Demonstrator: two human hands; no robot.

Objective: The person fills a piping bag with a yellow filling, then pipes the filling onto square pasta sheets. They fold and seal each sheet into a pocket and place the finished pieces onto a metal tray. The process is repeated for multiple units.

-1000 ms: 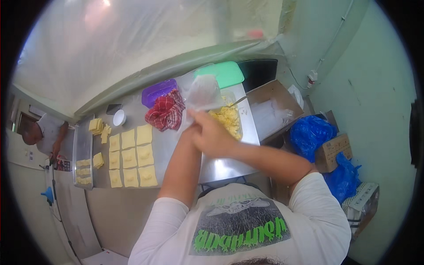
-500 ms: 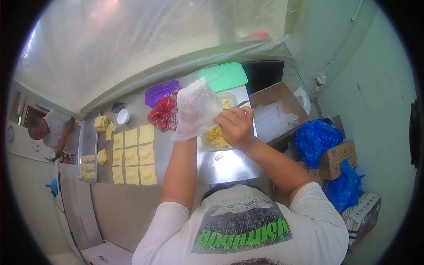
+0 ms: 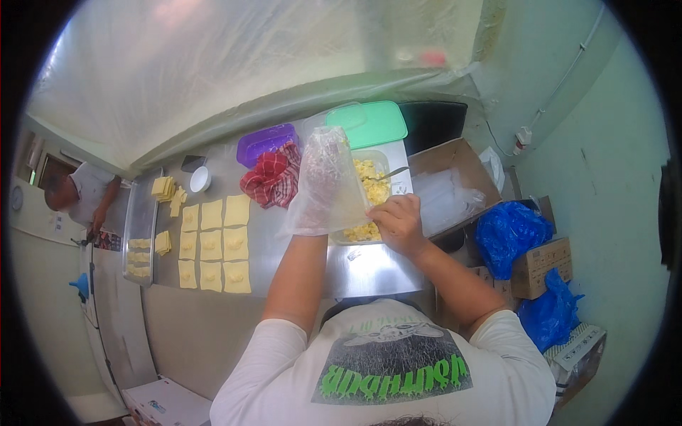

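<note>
My left hand [image 3: 320,169] is inside a clear plastic bag [image 3: 348,207], which covers it down to the wrist; its fingers are blurred by the film. With closed fingers, my right hand [image 3: 399,221] pinches the bag's right edge. Beneath both hands is a clear container [image 3: 382,155] of yellow crumbly filling [image 3: 374,187], in which a metal spoon [image 3: 393,173] rests. Left of my hands, several flat dough squares [image 3: 212,243] lie in rows on the steel table [image 3: 264,248], some with a mound at the middle.
Beyond my hands are a crumpled red cloth [image 3: 272,176], a purple tub [image 3: 264,144] and a green lid [image 3: 380,122]. Farther left stand a white bowl [image 3: 200,179], dough stacks [image 3: 163,188] and a metal tray [image 3: 140,220]. An open cardboard box [image 3: 465,157] sits right; another person [image 3: 89,188] is far left.
The bag has swung upright and more of the filling and spoon shows. My right hand has moved slightly right and down, still pinching the bag's edge.
</note>
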